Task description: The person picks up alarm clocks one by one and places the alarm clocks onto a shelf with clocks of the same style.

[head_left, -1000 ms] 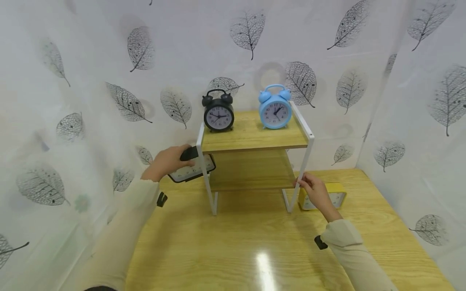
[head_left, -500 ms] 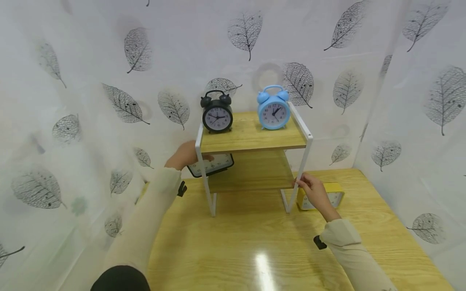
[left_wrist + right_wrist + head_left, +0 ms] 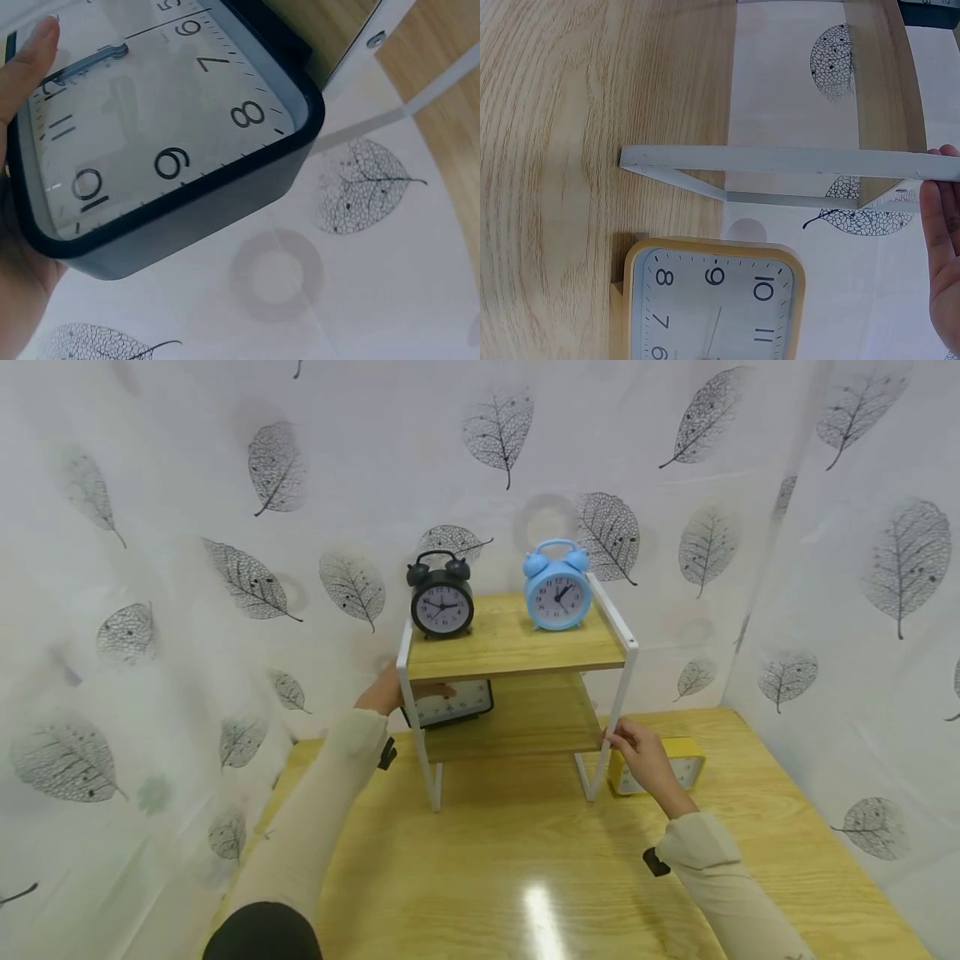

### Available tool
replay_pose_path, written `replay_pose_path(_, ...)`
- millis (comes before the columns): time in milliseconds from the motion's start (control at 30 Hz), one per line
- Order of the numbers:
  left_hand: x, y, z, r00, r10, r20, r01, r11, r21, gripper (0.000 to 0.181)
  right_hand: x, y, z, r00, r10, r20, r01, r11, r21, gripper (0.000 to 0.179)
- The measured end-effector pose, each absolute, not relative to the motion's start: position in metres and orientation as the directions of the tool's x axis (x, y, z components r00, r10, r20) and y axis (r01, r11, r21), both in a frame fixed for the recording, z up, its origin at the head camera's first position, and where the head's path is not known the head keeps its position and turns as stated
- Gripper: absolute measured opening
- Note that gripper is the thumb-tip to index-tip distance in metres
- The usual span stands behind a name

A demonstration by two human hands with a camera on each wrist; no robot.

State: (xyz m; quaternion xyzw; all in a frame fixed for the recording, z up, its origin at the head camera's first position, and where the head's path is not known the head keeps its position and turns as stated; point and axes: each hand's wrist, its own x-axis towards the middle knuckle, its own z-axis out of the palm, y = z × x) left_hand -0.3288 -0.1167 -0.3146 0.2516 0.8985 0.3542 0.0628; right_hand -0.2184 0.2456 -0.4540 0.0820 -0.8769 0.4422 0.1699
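My left hand (image 3: pixel 381 692) reaches in at the left side of a small two-tier shelf (image 3: pixel 517 652) and grips a black-framed rectangular clock (image 3: pixel 471 697). In the left wrist view the thumb lies over the face of this clock (image 3: pixel 165 112), and the other fingers are mostly hidden. The clock is tilted between the two boards, behind the left front leg; whether it touches the lower board (image 3: pixel 540 718) I cannot tell. On the other side, my right hand (image 3: pixel 647 762) holds the shelf's white right leg (image 3: pixel 780 159) between thumb and fingers.
On the top board stand a black twin-bell alarm clock (image 3: pixel 442 608) and a light blue one (image 3: pixel 558 600). A yellow-framed clock (image 3: pixel 684 768) stands on the wooden table (image 3: pixel 465 877) behind my right hand. Leaf-patterned sheeting (image 3: pixel 360 460) encloses the table's back and sides.
My left hand has carried the black-framed clock rightward, from outside the left leg to between the shelf boards. The right hand keeps its hold on the leg. The view has shifted slightly.
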Motion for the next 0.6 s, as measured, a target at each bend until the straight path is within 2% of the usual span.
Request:
replay_pose_path(133, -0.327, -0.111, -0.315, -0.843, 0.525, 0.115, 0.441, 0.556, 0.705, 0.104, -0.218, 0.244, -0.453, -0.931, -0.013, 0.365, -0.307, 0.569, -0.763, 0.018)
replay_pose_path(400, -0.323, -0.106, -0.320, -0.849, 0.526, 0.048, 0.367, 0.522, 0.770, 0.095, -0.218, 0.243, -0.450, -0.934, -0.020, 0.358, -0.310, 0.549, -0.777, 0.017)
replay_pose_path(600, -0.327, -0.105, -0.322, -0.792, 0.588, 0.166, 0.464, 0.403, 0.789, 0.105, -0.218, 0.243, -0.451, -0.933, -0.016, 0.359, -0.304, 0.567, -0.766, 0.017)
